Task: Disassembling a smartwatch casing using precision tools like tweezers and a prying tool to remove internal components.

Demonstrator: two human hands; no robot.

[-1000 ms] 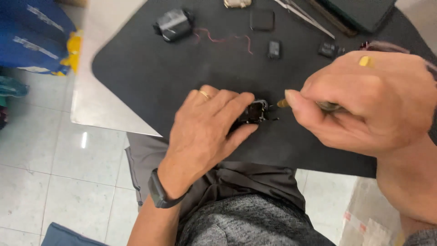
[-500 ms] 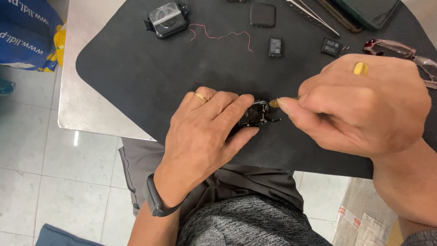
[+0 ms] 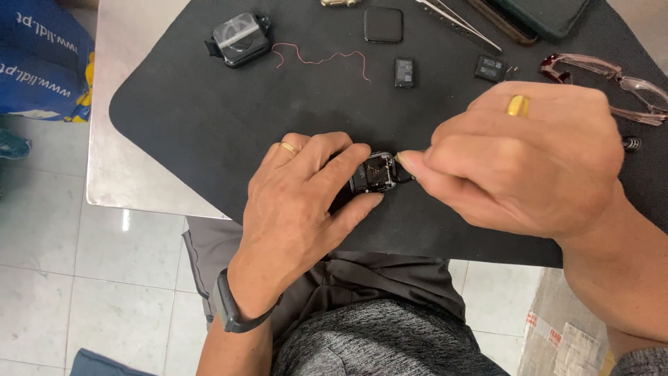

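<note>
Your left hand (image 3: pixel 299 209) pins the opened watch (image 3: pixel 374 173) on the mat (image 3: pixel 209 125) — right hand (image 3: pixel 522 160) pinches at its edge; small, likely fragile — grip the casing.

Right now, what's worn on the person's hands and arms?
Left hand: thin gold ring on one finger, slim black wristband on the wrist, forearm bare. Right hand: broader gold ring on one finger, forearm bare, grey sleeve edge at frame corner. No gloves.
</note>
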